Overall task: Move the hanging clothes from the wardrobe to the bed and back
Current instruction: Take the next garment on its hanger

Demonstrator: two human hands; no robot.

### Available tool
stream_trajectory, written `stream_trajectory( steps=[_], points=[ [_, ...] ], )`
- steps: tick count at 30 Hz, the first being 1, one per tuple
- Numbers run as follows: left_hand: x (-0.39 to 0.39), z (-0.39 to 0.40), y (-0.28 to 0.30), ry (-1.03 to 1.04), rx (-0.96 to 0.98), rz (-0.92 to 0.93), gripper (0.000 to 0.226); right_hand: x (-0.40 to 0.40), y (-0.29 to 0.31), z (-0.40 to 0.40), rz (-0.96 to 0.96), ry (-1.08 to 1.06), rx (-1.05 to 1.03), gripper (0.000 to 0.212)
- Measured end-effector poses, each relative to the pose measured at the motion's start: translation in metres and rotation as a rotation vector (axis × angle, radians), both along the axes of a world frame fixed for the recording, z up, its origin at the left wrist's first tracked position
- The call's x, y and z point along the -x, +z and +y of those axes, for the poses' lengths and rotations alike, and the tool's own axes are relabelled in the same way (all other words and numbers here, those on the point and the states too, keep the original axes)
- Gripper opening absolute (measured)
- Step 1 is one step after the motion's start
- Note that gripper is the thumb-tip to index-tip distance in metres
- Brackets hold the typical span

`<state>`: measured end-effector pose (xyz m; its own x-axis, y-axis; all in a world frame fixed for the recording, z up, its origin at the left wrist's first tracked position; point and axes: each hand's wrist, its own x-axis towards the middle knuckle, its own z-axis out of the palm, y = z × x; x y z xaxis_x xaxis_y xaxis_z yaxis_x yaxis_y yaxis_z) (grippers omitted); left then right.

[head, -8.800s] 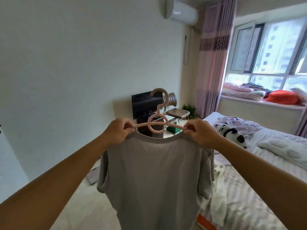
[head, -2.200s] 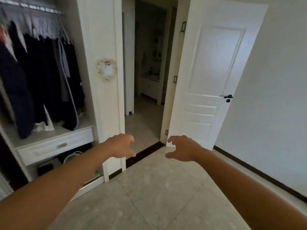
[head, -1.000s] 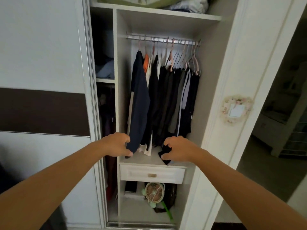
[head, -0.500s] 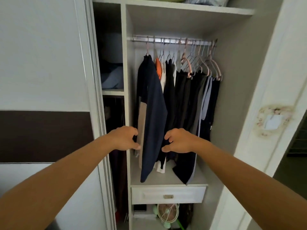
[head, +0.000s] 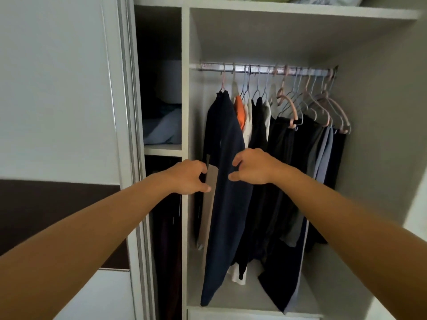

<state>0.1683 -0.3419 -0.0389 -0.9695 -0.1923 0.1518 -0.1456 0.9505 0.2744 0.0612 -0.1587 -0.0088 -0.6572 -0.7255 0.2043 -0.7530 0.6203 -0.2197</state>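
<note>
We see a white sliding door point(head: 57, 88) on the left, then the open wardrobe point(head: 300, 12) with a side shelf of folded blue cloth point(head: 161, 130). Our left hand point(head: 188, 177) reaches out with loose, curled fingers and holds nothing, just beside the navy top point(head: 227, 181). Our right hand point(head: 251, 167) is loose too, right in front of that top (we cannot tell if it touches). More dark clothes point(head: 284, 169) hang on the rail point(head: 265, 69), with pink hangers point(head: 332, 112) on the right.

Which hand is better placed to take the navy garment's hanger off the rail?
Probably the right hand: it is higher than the left hand, in front of the navy garment.
</note>
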Motion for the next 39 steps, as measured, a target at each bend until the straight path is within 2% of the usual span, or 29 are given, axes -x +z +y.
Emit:
stream_trajectory(
  steps=[8, 12, 18, 20, 22, 23, 26, 29, 34, 39],
  points=[
    [0.067, -0.019, 0.051, -0.016, 0.07, 0.2, 0.064, 0.06, 0.058, -0.042, 0.224, 0.03, 0.1, 0.041],
    [0.093, -0.028, 0.076, 0.001, 0.106, 0.232, 0.063, 0.084, 0.082, -0.062, 0.284, 0.014, 0.159, 0.031],
    [0.122, -0.038, 0.113, 0.039, 0.194, 0.238, 0.043, 0.101, 0.104, -0.09, 0.344, -0.056, 0.33, 0.027],
    [0.127, -0.041, 0.119, 0.017, 0.235, 0.219, 0.026, 0.105, 0.109, -0.1, 0.37, -0.114, 0.313, 0.026],
    [0.13, -0.043, 0.123, -0.001, 0.288, 0.198, 0.022, 0.111, 0.112, -0.11, 0.391, -0.175, 0.26, 0.02],
    [0.132, -0.044, 0.124, -0.005, 0.307, 0.193, 0.022, 0.114, 0.113, -0.115, 0.416, -0.203, 0.224, 0.023],
    [0.133, -0.047, 0.121, 0.0, 0.392, 0.207, 0.02, 0.121, 0.112, -0.13, 0.52, -0.286, 0.133, 0.06],
    [0.135, -0.049, 0.115, 0.024, 0.505, 0.243, 0.019, 0.129, 0.111, -0.142, 0.509, -0.348, 0.102, 0.069],
    [0.136, -0.052, 0.109, 0.018, 0.537, 0.301, 0.024, 0.14, 0.115, -0.151, 0.488, -0.379, 0.131, 0.058],
    [0.134, -0.05, 0.106, 0.015, 0.546, 0.344, 0.035, 0.143, 0.119, -0.15, 0.453, -0.33, 0.311, 0.031]
  ],
)
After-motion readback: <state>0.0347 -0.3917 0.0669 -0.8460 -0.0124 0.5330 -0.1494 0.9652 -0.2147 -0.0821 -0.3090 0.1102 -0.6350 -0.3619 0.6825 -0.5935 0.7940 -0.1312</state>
